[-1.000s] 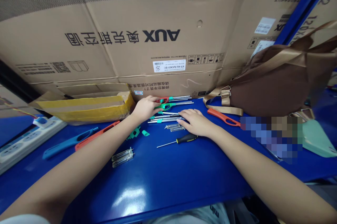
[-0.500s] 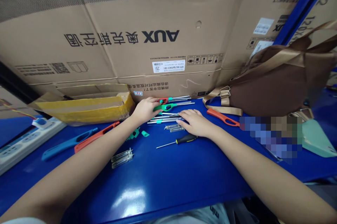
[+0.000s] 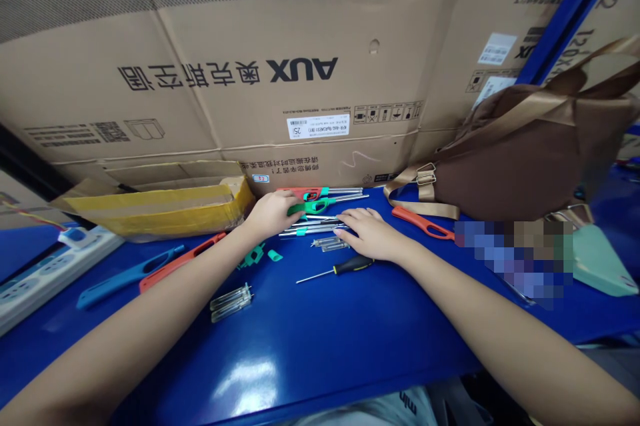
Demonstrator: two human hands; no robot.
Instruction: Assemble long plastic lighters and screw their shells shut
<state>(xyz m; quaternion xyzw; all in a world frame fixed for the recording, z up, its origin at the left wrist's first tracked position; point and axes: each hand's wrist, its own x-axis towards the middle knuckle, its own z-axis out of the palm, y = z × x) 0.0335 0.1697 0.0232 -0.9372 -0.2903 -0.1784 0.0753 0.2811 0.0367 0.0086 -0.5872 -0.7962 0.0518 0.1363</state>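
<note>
My left hand [image 3: 270, 214] curls around the handle of a green long-nosed lighter [image 3: 320, 203] at the back of the blue table [image 3: 320, 339]. A red lighter [image 3: 313, 193] lies just behind it. My right hand [image 3: 367, 233] lies flat, fingers stretched, on a bunch of thin metal tubes [image 3: 310, 229]. A black-handled screwdriver [image 3: 337, 268] lies just in front of the right hand. Small green plastic parts [image 3: 260, 255] sit near my left wrist.
Big cardboard boxes [image 3: 280, 66] wall off the back. A yellow-taped box [image 3: 160, 206], a blue shell [image 3: 125, 276], an orange shell [image 3: 180, 259] and a power strip [image 3: 45, 273] lie left. A brown bag [image 3: 530, 153] and orange shell [image 3: 423, 223] lie right. Clear parts [image 3: 230, 299] sit nearer.
My left hand has slid slightly toward me along the green lighter's handle and closed more round it. The right hand has stayed put.
</note>
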